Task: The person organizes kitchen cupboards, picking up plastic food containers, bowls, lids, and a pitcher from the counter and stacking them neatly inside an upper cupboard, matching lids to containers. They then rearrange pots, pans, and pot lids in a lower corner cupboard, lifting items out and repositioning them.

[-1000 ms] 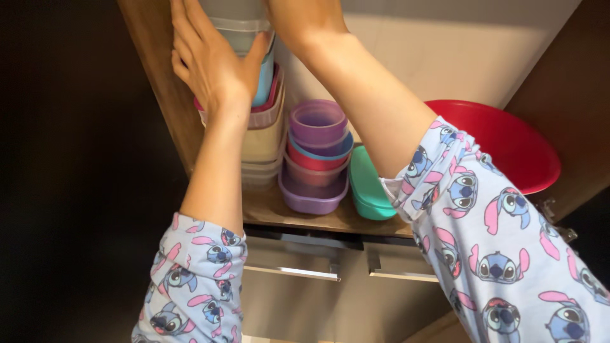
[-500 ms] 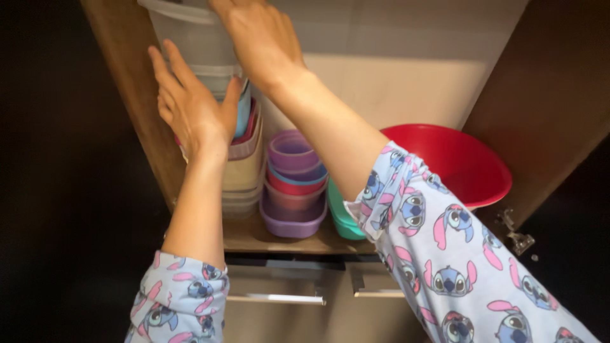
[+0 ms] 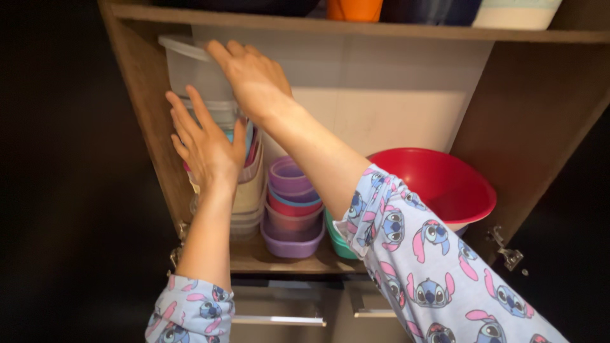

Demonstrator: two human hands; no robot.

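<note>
Both hands press flat, fingers spread, on a clear plastic container point(image 3: 190, 70) topping a stack at the shelf's point(image 3: 254, 259) left edge: left hand point(image 3: 206, 146) below, right hand point(image 3: 254, 79) above.

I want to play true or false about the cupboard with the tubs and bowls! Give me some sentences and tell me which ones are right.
1. Both hands are on the clear plastic container at the top of the tall stack. True: the right hand rests on its upper part, the left hand presses its lower front.
2. The big red bowl sits on the left side of the shelf. False: it is on the right.
3. The small nested bowls stand between the tall stack and the red bowl. True.
4. The bottom nested bowl is yellow. False: it is purple.
5. An orange thing stands on the shelf above. True.
</note>
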